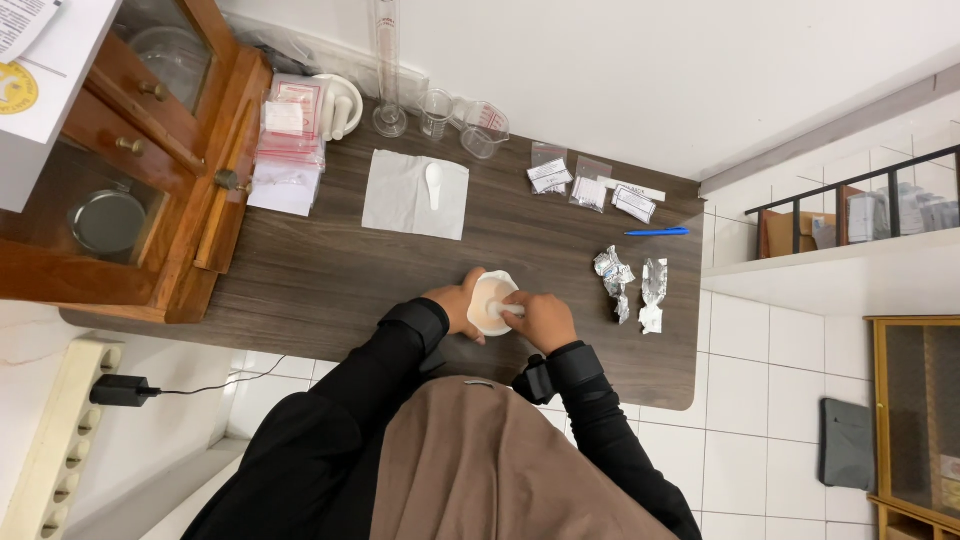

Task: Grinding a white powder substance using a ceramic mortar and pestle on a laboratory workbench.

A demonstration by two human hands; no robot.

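A white mortar holding pale pinkish powder sits near the front edge of a dark wooden table. My left hand cups the mortar's left side. Over the bowl, my right hand grips a white pestle whose tip rests in the powder. Both arms wear black sleeves.
A white spoon lies on a white paper sheet. Crumpled foil wrappers, a blue pen and small plastic bags lie to the right. Glass cylinder, beakers, a second mortar and a wooden balance cabinet stand behind and left.
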